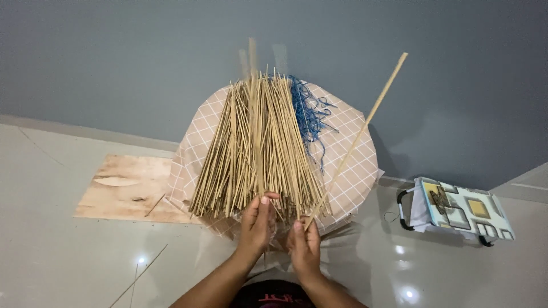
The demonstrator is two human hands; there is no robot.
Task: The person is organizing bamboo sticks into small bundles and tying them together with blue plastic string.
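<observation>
In the head view, the left hand (256, 221) is closed around the bottom of a big bunch of thin sticks (256, 149). The bunch stands up from that hand and spreads out like a fan above it. The right hand (305, 245) is just beside the left one, a little lower. Its fingers pinch the bottom end of one single long stick (358, 137), which leans up and away to the right, apart from the bunch. Behind the sticks is a pink checked sheet (354, 171), and some blue string (308, 111) lies on it. A flat wooden board (125, 188) rests on the floor to the left. A small patterned bag (462, 210) sits on the right
</observation>
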